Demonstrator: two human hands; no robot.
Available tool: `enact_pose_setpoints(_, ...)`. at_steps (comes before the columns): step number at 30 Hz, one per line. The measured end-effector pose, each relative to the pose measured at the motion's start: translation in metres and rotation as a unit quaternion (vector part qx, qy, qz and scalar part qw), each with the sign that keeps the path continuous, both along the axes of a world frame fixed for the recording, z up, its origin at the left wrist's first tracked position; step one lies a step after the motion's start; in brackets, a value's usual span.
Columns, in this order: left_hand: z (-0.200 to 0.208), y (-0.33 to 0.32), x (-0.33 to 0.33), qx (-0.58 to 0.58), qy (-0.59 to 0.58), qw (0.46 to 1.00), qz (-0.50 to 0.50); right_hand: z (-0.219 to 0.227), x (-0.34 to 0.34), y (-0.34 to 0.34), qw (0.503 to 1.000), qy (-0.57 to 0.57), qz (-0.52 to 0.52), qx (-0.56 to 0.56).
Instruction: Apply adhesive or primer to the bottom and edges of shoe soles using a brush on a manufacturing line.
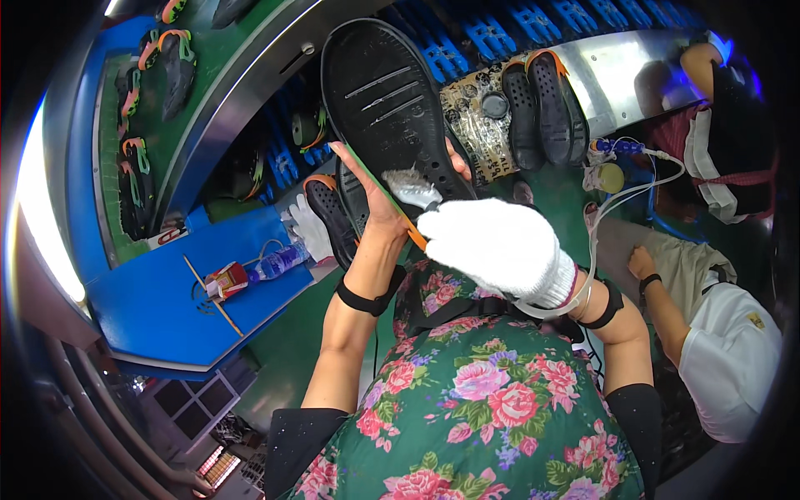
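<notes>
While upturned, black ridged shoe sole [383, 100]

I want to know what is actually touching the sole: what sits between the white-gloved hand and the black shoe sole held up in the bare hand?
In the head view, a brush head lies between the gloved right hand and the black sole, its pale bristles against the sole.

plastic bottle [277, 262] on blue table [158, 308], black soles [546, 112] on bench

You hold a black shoe sole [383, 100] tread-up, orange-edged, tilted away from you, with a small white-bristled brush [411, 187] pressed against its near end.
</notes>
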State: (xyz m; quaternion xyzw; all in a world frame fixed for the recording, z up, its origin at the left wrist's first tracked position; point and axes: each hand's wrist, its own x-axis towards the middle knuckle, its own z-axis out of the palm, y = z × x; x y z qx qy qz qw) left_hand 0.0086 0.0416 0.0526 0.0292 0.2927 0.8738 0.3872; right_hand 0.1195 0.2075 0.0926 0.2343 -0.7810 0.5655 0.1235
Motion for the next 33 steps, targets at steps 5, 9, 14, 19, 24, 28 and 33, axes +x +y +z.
enact_pose_setpoints(5, 0.002, 0.003, -0.002, 0.06, -0.008, 0.998, 0.03, 0.012, -0.01, 0.014, 0.997, 0.035, -0.054, -0.042)
enact_pose_setpoints(9, 0.006, 0.006, -0.007, 0.088, -0.026, 0.996, 0.023, 0.006, 0.0, 0.004, 0.991, 0.104, -0.05, 0.064)
enact_pose_setpoints(14, 0.007, 0.008, -0.01, 0.147, -0.053, 0.987, 0.027, 0.014, -0.002, 0.017, 0.997, -0.017, -0.053, -0.062)
enact_pose_setpoints(19, -0.001, 0.006, -0.02, 0.125, 0.025, 0.991, 0.038, 0.008, 0.003, 0.004, 0.997, 0.068, -0.046, 0.01)
enact_pose_setpoints(24, -0.003, 0.003, -0.024, 0.103, 0.041, 0.993, 0.038, 0.011, 0.002, 0.014, 0.996, -0.007, -0.074, -0.056)
enact_pose_setpoints(28, -0.005, 0.005, -0.029, 0.106, 0.067, 0.991, 0.052, 0.013, 0.004, 0.008, 0.995, 0.052, -0.079, 0.006)
enact_pose_setpoints(33, -0.009, 0.008, -0.032, 0.2, 0.056, 0.976, 0.067, 0.013, 0.002, 0.011, 0.995, -0.011, -0.083, -0.063)
